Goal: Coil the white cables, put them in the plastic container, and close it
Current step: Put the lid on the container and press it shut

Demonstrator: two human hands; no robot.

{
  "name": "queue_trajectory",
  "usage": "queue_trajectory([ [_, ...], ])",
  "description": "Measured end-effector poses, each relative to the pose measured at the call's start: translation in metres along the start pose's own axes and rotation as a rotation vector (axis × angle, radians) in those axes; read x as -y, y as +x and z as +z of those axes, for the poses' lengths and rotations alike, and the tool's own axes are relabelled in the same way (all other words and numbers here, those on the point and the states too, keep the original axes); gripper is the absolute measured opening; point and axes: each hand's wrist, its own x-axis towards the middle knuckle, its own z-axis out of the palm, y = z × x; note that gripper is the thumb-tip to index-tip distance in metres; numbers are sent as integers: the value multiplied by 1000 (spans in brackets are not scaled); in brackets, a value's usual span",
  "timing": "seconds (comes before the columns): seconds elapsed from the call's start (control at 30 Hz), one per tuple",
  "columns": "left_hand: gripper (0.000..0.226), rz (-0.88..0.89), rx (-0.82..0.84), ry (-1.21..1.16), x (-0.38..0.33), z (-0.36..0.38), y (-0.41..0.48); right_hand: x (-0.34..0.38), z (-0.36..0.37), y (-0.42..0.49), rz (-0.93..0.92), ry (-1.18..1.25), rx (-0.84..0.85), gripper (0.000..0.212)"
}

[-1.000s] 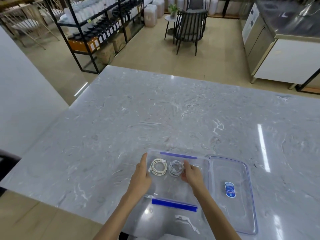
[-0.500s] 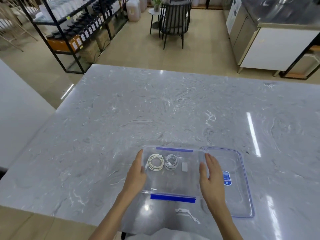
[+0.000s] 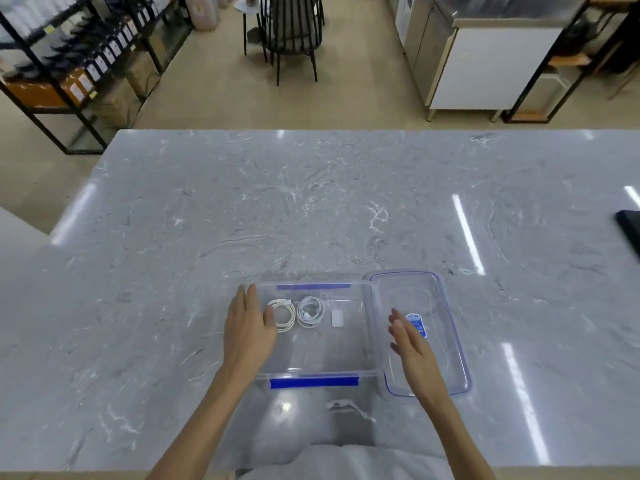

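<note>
A clear plastic container (image 3: 346, 355) with blue clips sits open on the marble table near me. Inside its far-left part lie two coiled white cables, one cream (image 3: 284, 314) and one greyer (image 3: 310, 311), with a small white adapter (image 3: 337, 317) to their right. The clear lid (image 3: 446, 327), blue-rimmed with a blue sticker, lies flat just right of the container. My left hand (image 3: 247, 332) rests flat against the container's left wall, fingers apart, holding nothing. My right hand (image 3: 412, 344) hovers open over the lid's left edge, empty.
The grey marble table (image 3: 311, 209) stretches wide beyond the container. A dark flat object (image 3: 631, 230) lies at the table's far right edge. Past the table stand a black shelf rack (image 3: 69, 64), a dark chair (image 3: 291, 32) and a metal counter (image 3: 485, 57).
My right hand left the cables inside the container and moved right, over the lid. The left hand stays at the container's left wall. The view tilted up.
</note>
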Motion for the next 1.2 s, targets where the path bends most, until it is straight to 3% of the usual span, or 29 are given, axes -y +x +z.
queue_trajectory([
  [0.07,51,197,-88,25,-40,7,11,-3,-20,-8,-27,-34,-205,26],
  [0.13,42,381,-35,48,-90,25,28,-13,-44,-17,53,-163,-312,22],
  [0.23,34,520,208,106,-162,67,53,-46,-76,-29,360,-465,-244,25],
  [0.3,32,514,402,227,-191,98,65,-66,-83,-36,492,-548,-158,27],
  [0.4,37,482,593,485,-204,134,75,-83,-79,-39,484,-373,-118,26],
  [0.5,38,522,543,579,-203,150,78,-88,-73,-42,484,-24,-127,25],
  [0.63,35,502,503,471,-209,153,81,-83,-78,-44,474,226,-242,21],
  [0.83,34,510,403,264,-227,139,80,-58,-104,-35,330,277,-436,20],
  [0.93,30,494,326,74,-226,116,80,-42,-112,-24,219,356,-464,12],
  [1.07,27,392,263,-243,-200,66,81,-17,-115,0,39,324,-463,29],
  [1.2,41,197,339,-424,-143,18,79,8,-94,30,-42,273,-365,41],
])
